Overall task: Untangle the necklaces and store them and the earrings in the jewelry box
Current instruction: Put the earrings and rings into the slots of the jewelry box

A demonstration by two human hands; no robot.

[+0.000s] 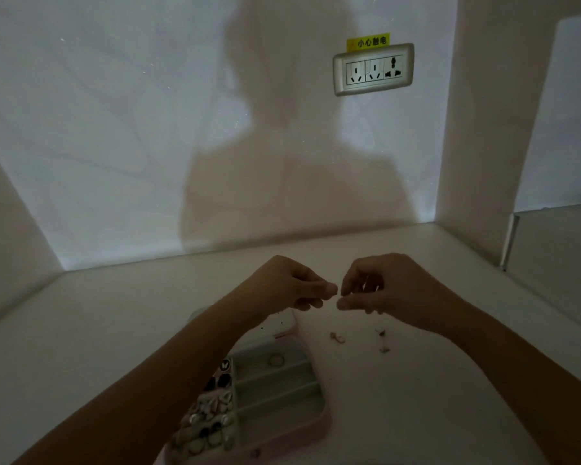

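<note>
An open pink jewelry box (316, 421) lies on the white table under my left forearm, its lid (279, 325) tilted back. Its grey compartments hold a ring (275, 360), and the left section holds several small pieces (212, 417). My left hand (289, 283) and my right hand (386, 290) are raised above the table with pinched fingertips almost touching. Something very small is pinched between them, too thin and dim to identify. Small earrings lie on the table: one (336, 337) right of the lid, two more (382, 340) below my right hand.
The dim white table (98, 330) sits in an alcove with walls on the left, back and right. A wall socket (373, 69) with a yellow warning label is on the back wall. My shadow falls across the wall.
</note>
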